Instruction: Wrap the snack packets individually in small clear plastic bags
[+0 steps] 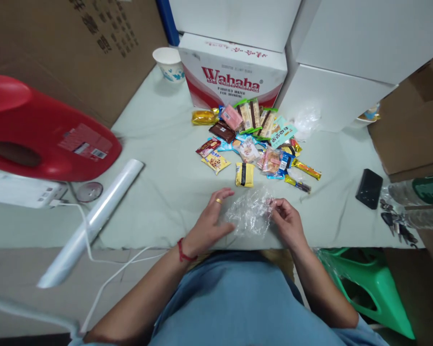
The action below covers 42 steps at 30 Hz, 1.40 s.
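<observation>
A crumpled clear plastic bag [250, 214] lies between my two hands near the table's front edge. My left hand [213, 218], with a ring and a red wrist cord, is at its left side, thumb and fingers apart. The fingers of my right hand [286, 218] are bent and pinch the bag's right edge. Just beyond the bag sits a small yellow packet with a dark band [244, 175]. Behind it is a heap of wrapped snacks, among them a yellow cookie packet [216, 162], a pink packet [232, 117] and a light green packet [282, 131].
A white Wahaba water carton [234, 79] stands behind the snacks, beside a paper cup [169, 65]. At left are a red jug [50, 129], a plastic film roll [94, 221] and a white cable [88, 240]. A black box-like object [369, 189] and keys [399, 226] lie at right.
</observation>
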{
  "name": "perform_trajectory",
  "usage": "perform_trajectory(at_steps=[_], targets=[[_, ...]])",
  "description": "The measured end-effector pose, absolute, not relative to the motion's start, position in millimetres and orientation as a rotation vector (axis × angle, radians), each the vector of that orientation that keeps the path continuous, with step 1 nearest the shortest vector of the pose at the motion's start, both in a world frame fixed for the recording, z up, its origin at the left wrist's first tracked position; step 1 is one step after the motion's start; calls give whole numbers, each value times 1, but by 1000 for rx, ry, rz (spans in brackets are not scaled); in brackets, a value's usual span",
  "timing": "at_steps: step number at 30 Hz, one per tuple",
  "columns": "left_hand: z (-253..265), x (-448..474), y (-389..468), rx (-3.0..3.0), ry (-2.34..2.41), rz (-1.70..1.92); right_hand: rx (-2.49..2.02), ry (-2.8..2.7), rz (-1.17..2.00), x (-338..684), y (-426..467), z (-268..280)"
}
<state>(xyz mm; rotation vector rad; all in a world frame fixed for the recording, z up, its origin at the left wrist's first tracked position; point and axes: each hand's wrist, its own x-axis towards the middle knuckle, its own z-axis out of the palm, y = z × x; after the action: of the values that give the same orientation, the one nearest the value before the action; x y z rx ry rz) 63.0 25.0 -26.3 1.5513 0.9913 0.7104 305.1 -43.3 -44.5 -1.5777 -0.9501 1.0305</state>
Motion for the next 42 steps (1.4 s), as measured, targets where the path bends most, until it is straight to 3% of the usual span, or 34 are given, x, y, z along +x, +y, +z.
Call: perform_trajectory(at_steps=[4, 11, 15, 20, 27, 33, 38, 42], targets=[[-28, 78, 23, 1940, 1091, 780, -1544, -938, 1062, 302, -42, -39], [-40, 76, 38, 1386, 1434, 979, -1639, -884, 1107, 320, -56, -44], [-53, 73, 41, 1255, 1546, 1007, -1780, -1352, 1133, 352, -67, -26], [-59, 76, 36, 1362, 1541, 1007, -1868, -1888, 705, 370, -43, 4], [-60, 60, 39, 1429, 1473, 919, -1864, -1650, 761, 327, 29, -46], [-57, 16, 58, 1343, 1624, 775, -1880, -1367, 835, 330, 38, -65], [-24, 23, 46, 1812, 1772, 1169, -1873, -1389, 903, 323, 33, -60], [-20, 41, 41, 2325, 1344, 919, -1874, -1429, 900, 316, 33, -51]])
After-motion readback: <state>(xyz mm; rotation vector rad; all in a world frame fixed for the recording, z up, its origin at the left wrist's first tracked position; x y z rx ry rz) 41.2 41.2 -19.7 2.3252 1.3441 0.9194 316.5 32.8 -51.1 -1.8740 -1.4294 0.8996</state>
